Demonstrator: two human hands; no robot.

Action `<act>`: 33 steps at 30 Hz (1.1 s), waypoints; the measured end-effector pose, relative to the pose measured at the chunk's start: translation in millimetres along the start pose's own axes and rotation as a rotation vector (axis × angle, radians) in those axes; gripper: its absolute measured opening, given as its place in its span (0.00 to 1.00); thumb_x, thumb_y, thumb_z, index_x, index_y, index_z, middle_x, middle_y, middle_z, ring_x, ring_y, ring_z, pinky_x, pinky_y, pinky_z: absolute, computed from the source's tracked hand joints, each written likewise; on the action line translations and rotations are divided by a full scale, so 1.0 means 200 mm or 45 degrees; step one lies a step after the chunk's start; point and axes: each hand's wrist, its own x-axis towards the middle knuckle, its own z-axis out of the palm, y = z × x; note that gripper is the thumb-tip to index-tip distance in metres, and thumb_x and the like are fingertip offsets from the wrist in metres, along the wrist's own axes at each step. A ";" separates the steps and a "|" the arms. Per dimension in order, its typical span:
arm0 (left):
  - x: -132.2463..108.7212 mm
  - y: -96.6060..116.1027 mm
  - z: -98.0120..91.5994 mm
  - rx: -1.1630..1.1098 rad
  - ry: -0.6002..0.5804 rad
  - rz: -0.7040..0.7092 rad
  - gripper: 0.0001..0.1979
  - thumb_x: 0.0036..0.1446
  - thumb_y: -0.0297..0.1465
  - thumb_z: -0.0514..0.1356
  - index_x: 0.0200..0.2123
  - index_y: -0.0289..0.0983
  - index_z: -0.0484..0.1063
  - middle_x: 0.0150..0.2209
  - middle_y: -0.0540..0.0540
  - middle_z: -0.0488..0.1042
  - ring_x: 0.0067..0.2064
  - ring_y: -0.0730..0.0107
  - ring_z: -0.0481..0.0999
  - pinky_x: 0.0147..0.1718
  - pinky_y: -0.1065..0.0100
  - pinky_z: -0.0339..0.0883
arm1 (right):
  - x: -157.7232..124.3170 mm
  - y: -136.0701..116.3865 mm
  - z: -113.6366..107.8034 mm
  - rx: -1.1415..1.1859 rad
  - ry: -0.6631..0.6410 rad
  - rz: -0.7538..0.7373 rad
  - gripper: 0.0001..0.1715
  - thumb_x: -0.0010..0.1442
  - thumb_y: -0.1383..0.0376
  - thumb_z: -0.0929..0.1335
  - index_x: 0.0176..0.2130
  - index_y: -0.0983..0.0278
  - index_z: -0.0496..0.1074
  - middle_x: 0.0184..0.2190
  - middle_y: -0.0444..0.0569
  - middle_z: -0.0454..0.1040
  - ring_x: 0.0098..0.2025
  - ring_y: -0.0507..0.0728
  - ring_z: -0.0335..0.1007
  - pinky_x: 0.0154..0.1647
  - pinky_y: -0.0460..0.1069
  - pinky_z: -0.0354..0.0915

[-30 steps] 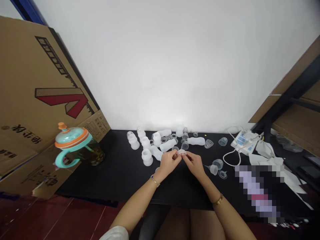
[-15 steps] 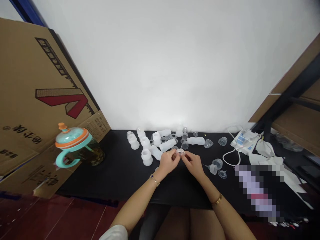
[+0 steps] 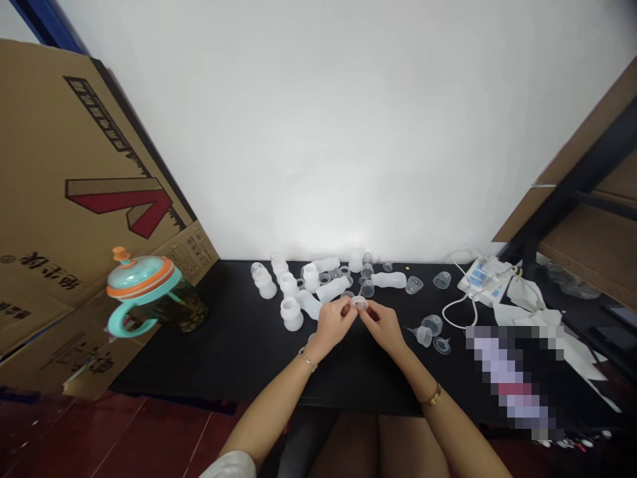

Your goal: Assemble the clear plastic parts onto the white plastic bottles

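Between the fingertips of both hands is a small white bottle collar ring (image 3: 359,302), held above the black table. My left hand (image 3: 334,323) pinches its left side and my right hand (image 3: 382,326) its right side. What sits inside the ring is too small to make out. Just left of my left hand, an open white baby bottle (image 3: 291,314) stands upright, with another bottle (image 3: 310,304) lying beside it. Beyond the hands lie a white bottle (image 3: 333,289) and, further right, another white bottle (image 3: 389,279). Clear domed caps (image 3: 367,288) are close behind the ring.
On the left stand a turquoise-lidded jug (image 3: 154,292) and a large cardboard box (image 3: 89,199). To the right are a clear cap (image 3: 413,285), a silicone nipple (image 3: 442,344), a power strip with white cable (image 3: 485,279) and crumpled paper (image 3: 527,312). A white wall (image 3: 348,133) backs the table (image 3: 223,352).
Both hands keep nearly the same pinch on the ring. The whole view has shifted very slightly; nothing on the table has visibly moved.
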 end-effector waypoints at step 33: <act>0.01 0.01 -0.01 -0.117 -0.014 -0.095 0.13 0.62 0.38 0.56 0.31 0.36 0.73 0.24 0.52 0.71 0.25 0.74 0.67 0.26 0.72 0.57 | 0.01 0.04 0.01 0.127 -0.005 0.060 0.23 0.67 0.51 0.62 0.48 0.63 0.76 0.31 0.47 0.77 0.25 0.53 0.68 0.25 0.46 0.63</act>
